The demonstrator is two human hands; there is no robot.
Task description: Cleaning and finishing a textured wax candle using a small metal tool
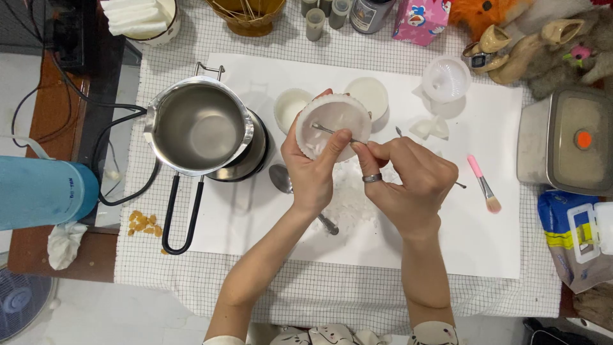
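My left hand (pixel 311 167) holds a round white mould (pixel 334 122) tilted toward me above a white paper sheet (pixel 485 236). My right hand (pixel 408 179), with a ring on one finger, pinches a thin metal tool (pixel 332 132) whose tip reaches inside the mould. White crumbs (pixel 348 191) lie on the paper under both hands. A metal spoon (pixel 281 179) rests just left of my left wrist, partly hidden by it.
A steel pot (pixel 199 124) with a black loop handle stands at left. Two white cups (pixel 290 105) sit behind the mould, a clear lid (pixel 446 78) farther right. A pink brush (pixel 483 183) lies at right, near a metal box (pixel 565 140). A blue flask (pixel 45 190) lies far left.
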